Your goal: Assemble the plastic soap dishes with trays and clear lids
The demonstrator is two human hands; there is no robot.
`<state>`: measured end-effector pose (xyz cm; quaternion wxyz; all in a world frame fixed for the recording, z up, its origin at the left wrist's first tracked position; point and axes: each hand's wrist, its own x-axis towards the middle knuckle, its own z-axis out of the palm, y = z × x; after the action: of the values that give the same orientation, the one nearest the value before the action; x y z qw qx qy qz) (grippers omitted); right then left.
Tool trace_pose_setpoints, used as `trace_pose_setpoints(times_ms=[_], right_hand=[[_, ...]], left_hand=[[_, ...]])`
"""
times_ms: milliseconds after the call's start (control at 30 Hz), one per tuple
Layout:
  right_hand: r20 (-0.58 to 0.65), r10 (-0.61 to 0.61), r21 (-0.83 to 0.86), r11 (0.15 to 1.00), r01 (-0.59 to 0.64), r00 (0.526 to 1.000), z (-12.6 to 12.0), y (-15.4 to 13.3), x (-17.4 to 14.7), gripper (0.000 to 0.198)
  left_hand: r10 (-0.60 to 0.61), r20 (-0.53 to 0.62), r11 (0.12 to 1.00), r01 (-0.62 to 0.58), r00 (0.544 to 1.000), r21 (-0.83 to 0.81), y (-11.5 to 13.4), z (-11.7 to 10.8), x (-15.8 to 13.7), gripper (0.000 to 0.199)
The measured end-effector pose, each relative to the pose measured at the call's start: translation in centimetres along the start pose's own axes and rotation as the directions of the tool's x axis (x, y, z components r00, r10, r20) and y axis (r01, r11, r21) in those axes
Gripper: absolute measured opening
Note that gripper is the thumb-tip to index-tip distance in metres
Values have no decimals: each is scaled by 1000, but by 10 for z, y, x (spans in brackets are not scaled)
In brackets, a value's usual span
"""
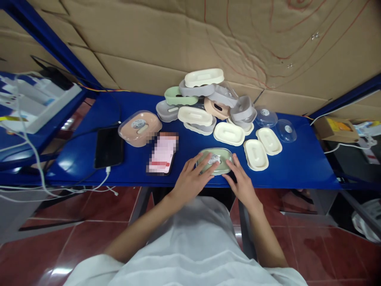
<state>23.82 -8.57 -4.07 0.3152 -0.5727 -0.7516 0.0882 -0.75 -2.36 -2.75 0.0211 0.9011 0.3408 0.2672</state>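
A green soap box with a clear lid and a round printed sticker lies near the table's front edge. My left hand grips its left side, fingers spread over the lid and thumb along the near edge. Around the right end curve the fingers of my right hand, its thumb at the near rim. Parts of the box are hidden under my fingers. Just right of it lie two cream soap box trays. Another cream tray sits behind the box.
A heap of grey, green, peach and cream soap box parts rises at the back. Clear lids lie right. Left are a peach lidded box, a lit phone and a dark cabled tablet. Cardboard stands behind the blue table.
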Motion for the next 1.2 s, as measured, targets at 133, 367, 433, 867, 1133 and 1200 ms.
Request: trace_pose_setpoints(times_ms=[133, 367, 433, 867, 1133, 1200], right_hand=[[-78, -30, -20, 999, 29, 997, 3, 1, -3, 80], [-157, -101, -79, 993, 90, 982, 8, 3, -8, 85], [-152, -105, -54, 994, 98, 983, 6, 4, -6, 84], [27, -52, -10, 999, 52, 998, -9, 11, 3, 88], [-25, -101, -53, 994, 99, 995, -9, 13, 2, 88], [-6, -86, -30, 996, 85, 996, -11, 12, 4, 88]], left_hand=[[-1, 13, 992, 3, 1000, -130, -10, 0, 8, 56], [3, 150, 941, 48, 989, -336, -23, -1, 22, 51], [25, 161, 949, 27, 987, -314, -25, -4, 25, 52], [100, 199, 937, -25, 975, -348, -31, -9, 37, 61], [135, 199, 949, -69, 971, -309, -31, -6, 43, 63], [139, 186, 952, -80, 973, -296, -31, -6, 43, 62]])
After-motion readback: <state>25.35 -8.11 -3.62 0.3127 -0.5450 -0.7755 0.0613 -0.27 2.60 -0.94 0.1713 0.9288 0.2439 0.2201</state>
